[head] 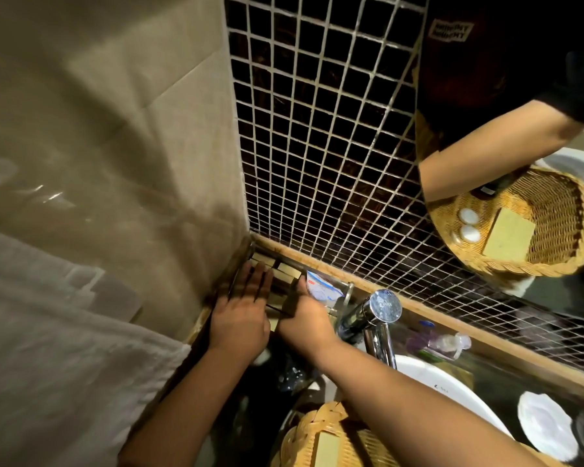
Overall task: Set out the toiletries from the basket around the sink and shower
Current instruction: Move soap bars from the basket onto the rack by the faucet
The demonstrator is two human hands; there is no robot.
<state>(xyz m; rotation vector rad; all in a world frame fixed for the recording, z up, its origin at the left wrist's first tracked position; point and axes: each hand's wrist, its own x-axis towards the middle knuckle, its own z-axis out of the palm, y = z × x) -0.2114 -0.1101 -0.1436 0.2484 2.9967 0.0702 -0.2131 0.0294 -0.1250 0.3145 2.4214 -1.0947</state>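
Note:
Several small tan boxes lie in a row on a narrow shelf in the wall corner. My left hand rests flat on them, fingers straight and holding nothing. My right hand is right beside it, fingers curled around a tan box at the row's near end. Its thumb points toward a white and blue packet on the same shelf. The wicker basket sits below my right forearm with another tan box in it.
A chrome tap stands just right of my right hand over the white basin. Clear bottles and a white dish lie further right. A mirror reflects the basket. A pale towel hangs at the left.

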